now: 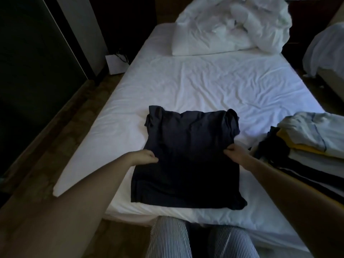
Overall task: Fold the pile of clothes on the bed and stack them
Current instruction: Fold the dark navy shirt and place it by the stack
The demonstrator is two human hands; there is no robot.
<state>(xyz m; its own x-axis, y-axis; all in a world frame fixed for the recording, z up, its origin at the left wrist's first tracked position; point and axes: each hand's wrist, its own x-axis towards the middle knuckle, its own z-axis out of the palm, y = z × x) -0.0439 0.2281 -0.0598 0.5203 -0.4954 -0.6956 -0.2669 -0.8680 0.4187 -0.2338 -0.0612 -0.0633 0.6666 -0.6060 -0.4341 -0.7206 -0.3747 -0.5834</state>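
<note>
Now I see both arms outstretched; left hand (145,156) and right hand (235,152) each pinch a side edge of the dark shirt (186,161); it lies flat on the bed (204,86) near the folded stack (312,142).

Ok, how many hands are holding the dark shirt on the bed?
2. The left hand pinches the dark navy short-sleeved shirt at its left edge; the right hand pinches its right edge, both about midway down.
</note>
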